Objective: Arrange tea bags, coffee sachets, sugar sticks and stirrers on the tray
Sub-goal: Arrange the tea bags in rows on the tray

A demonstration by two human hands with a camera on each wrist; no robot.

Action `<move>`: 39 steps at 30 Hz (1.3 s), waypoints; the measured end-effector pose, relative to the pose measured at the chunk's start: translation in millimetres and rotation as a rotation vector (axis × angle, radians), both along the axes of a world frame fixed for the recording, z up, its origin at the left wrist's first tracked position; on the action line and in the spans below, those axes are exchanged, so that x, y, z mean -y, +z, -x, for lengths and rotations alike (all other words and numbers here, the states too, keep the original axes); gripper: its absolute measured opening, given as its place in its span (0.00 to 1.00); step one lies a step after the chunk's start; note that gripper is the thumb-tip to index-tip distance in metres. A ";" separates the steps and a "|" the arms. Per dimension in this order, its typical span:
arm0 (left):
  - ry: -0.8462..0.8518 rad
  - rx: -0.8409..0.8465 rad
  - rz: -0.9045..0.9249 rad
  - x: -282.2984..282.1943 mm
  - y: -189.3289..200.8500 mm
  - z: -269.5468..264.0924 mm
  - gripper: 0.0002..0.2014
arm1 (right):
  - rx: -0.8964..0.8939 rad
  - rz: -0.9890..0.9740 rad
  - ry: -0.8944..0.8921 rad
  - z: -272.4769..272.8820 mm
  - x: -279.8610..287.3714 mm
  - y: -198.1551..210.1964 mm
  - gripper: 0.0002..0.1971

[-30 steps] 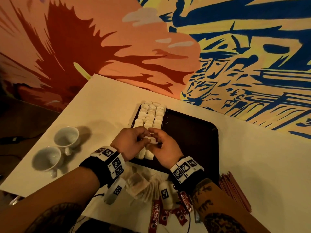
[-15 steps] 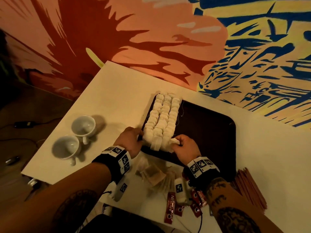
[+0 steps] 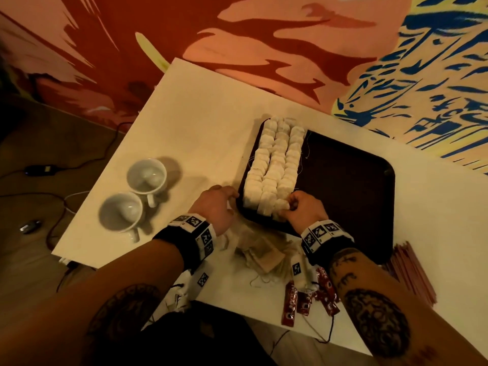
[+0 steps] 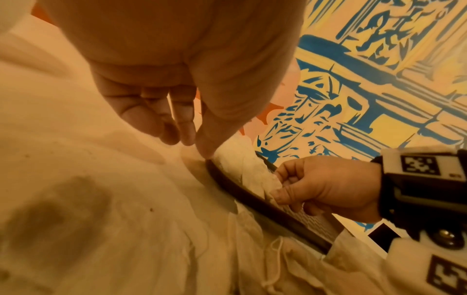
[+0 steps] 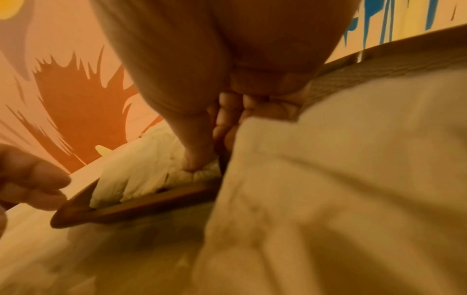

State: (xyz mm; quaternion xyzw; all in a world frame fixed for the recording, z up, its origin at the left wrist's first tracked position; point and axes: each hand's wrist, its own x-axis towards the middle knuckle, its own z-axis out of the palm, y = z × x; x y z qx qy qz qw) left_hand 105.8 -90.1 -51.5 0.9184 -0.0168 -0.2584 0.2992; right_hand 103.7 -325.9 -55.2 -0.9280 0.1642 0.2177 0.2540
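On the worktop [image 3: 200, 122], well left of the fingers, two white cups [image 3: 137, 192] stand side by side, openings up. Left hand [image 3: 215, 207] rests at the near-left corner of the dark tray [image 3: 351, 180]; its fingers [image 4: 185, 127] are straight and relaxed, tips at the tray rim, gripping nothing. Between the two hands, three rows of white tea bags [image 3: 274, 167] fill the tray's left portion. Right hand [image 3: 306, 211] sits at the near end of the rightmost row, thumb and curled fingers [image 4: 285, 179] pinching the nearest tea bag there. Near the wrists, off the tray, lie loose brown tea bags [image 3: 261, 256] and red coffee sachets [image 3: 309, 302]. Right of the right forearm, a bundle of red stirrers [image 3: 414, 273] lies just beside the tray.
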 end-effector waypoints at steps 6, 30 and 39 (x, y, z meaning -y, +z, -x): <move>-0.025 0.006 -0.027 -23.1 2.1 2.0 0.23 | 0.022 -0.023 -0.129 0.4 -3.7 3.7 0.21; -0.366 -0.002 -0.435 -86.0 -7.1 85.6 0.28 | -0.048 0.132 0.523 69.6 -151.9 -10.3 0.10; -0.245 -0.040 -0.214 -89.1 -1.0 74.2 0.10 | 0.017 -0.043 0.188 57.5 -139.6 22.5 0.12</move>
